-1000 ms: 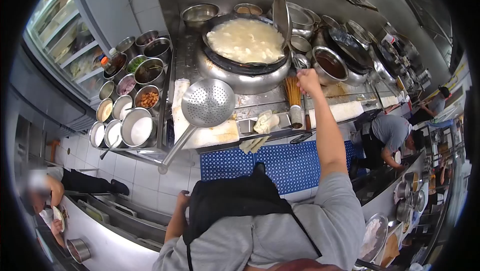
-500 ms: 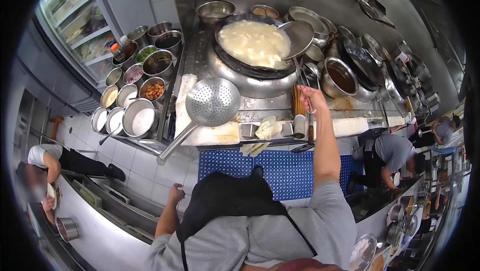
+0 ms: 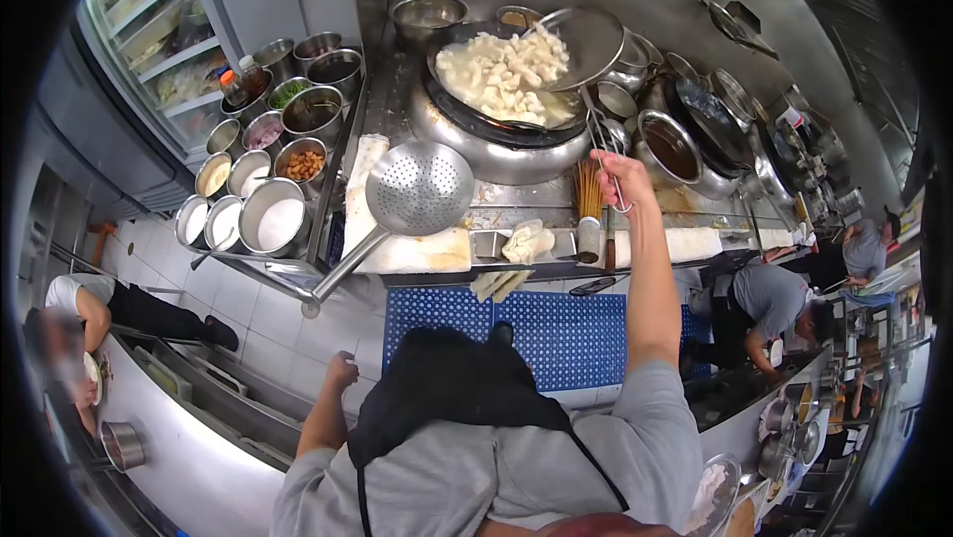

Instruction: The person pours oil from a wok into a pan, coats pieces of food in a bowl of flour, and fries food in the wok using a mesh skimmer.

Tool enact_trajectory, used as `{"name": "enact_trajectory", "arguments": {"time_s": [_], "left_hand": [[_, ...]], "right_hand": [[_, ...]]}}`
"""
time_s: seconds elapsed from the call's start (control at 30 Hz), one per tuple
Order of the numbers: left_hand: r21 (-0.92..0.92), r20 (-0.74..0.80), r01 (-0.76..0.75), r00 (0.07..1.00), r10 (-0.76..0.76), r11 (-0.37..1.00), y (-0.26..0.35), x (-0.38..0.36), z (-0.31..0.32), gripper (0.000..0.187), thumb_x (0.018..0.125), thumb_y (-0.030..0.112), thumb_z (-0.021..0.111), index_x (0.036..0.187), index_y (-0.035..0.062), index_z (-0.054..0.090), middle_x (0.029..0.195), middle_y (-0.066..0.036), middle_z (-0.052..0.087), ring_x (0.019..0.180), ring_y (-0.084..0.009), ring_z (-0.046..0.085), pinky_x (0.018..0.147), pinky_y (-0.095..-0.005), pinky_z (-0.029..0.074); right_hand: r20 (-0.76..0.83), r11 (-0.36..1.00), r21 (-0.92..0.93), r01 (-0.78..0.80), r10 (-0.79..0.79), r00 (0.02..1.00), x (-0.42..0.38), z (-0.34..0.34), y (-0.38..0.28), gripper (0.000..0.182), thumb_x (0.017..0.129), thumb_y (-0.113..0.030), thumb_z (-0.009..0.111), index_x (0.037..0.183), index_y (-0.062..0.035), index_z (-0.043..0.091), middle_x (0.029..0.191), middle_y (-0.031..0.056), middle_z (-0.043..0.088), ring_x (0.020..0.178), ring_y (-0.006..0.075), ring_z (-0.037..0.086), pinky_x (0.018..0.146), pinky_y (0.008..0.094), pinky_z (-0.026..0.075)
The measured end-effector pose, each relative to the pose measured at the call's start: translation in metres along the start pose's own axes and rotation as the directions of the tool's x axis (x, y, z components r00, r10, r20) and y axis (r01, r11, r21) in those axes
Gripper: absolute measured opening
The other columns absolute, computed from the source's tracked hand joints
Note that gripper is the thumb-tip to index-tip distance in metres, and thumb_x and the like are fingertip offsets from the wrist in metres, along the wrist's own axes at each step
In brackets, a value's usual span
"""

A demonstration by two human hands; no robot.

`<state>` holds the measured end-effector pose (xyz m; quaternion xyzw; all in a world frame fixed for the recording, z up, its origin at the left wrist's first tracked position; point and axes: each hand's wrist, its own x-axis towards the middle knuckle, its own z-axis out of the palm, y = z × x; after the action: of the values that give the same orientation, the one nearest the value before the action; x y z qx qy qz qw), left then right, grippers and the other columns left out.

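My right hand (image 3: 623, 180) is closed around the long wire handle of a mesh skimmer (image 3: 588, 49). The skimmer's bowl is tilted at the right side of a large wok (image 3: 554, 126). Pale food pieces (image 3: 511, 66) lie heaped in the wok and against the skimmer's edge, in cloudy liquid. My left hand (image 3: 343, 370) hangs low at my side with its fingers curled and nothing seen in it. A perforated ladle (image 3: 421, 188) rests at the stove's front edge, its handle pointing toward me. A bamboo brush (image 3: 589, 209) stands below my right hand.
At left, a rack carries several metal pots, including one of white powder (image 3: 274, 217). A pot of brown sauce (image 3: 670, 148) sits right of the wok. Cloths (image 3: 529, 241) lie along the stove front. One person (image 3: 84, 319) is at left; others (image 3: 764, 304) work at right.
The skimmer has shifted up and tilted at the wok, and a mound of pale pieces now stands out of the liquid. My right hand has moved slightly up; my left hand's fingers look more curled.
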<state>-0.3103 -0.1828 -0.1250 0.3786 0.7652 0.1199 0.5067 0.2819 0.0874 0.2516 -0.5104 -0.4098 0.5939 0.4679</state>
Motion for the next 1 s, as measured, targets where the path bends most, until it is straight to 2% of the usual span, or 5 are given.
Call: {"name": "enact_trajectory", "arguments": {"time_s": [0.2,0.4,0.6,0.8,1.0], "left_hand": [[0.03,0.06,0.037,0.997,-0.039,0.999,-0.002,-0.005,0.002,0.048,0.071,-0.001,0.06,0.119,-0.0016,0.055,0.072,-0.018,0.066,0.057,-0.0241,0.066,0.048,-0.0344,0.05],[0.041,0.05,-0.01,0.999,0.008,0.999,-0.007,0.006,0.005,0.05,0.069,0.001,0.06,0.118,-0.001,0.054,0.072,-0.019,0.066,0.058,-0.0248,0.067,0.051,-0.036,0.052],[0.006,0.058,0.001,0.998,-0.002,1.0,-0.012,0.009,0.008,0.049,0.068,0.0,0.06,0.117,-0.0014,0.056,0.076,-0.02,0.066,0.06,-0.0259,0.067,0.053,-0.036,0.053],[0.125,0.046,-0.01,0.999,0.004,0.992,-0.001,-0.005,0.01,0.048,0.068,-0.001,0.061,0.116,-0.0023,0.057,0.078,-0.021,0.068,0.063,-0.0263,0.069,0.054,-0.0366,0.054],[0.075,0.063,-0.007,0.998,0.002,0.997,0.005,0.015,0.007,0.051,0.067,-0.003,0.063,0.117,-0.0031,0.056,0.076,-0.02,0.067,0.059,-0.0246,0.068,0.051,-0.0354,0.053]], "right_hand": [[-0.211,0.903,-0.429,0.02,-0.122,0.97,-0.029,0.049,-0.038,0.019,0.095,-0.018,0.055,0.098,-0.0014,0.064,0.058,0.0031,0.055,0.037,0.0079,0.044,0.032,0.0245,0.032],[-0.188,0.676,-0.737,0.023,-0.237,0.953,-0.015,0.071,-0.043,0.022,0.093,-0.016,0.054,0.082,-0.0002,0.065,0.057,0.0058,0.057,0.039,0.011,0.049,0.034,0.0292,0.037],[-0.179,0.647,-0.763,0.024,-0.247,0.952,-0.018,0.082,-0.043,0.023,0.093,-0.016,0.054,0.081,0.0001,0.065,0.057,0.0057,0.058,0.04,0.011,0.05,0.035,0.0293,0.037],[-0.183,0.825,-0.561,0.065,-0.201,0.962,-0.035,0.071,-0.044,0.022,0.094,-0.019,0.057,0.102,-0.0011,0.067,0.057,0.0026,0.055,0.039,0.008,0.045,0.033,0.0245,0.033],[-0.202,0.862,-0.501,0.074,-0.2,0.959,-0.039,0.053,-0.042,0.022,0.094,-0.019,0.057,0.101,-0.0012,0.068,0.057,0.0022,0.055,0.039,0.0079,0.045,0.033,0.0236,0.032]]}}
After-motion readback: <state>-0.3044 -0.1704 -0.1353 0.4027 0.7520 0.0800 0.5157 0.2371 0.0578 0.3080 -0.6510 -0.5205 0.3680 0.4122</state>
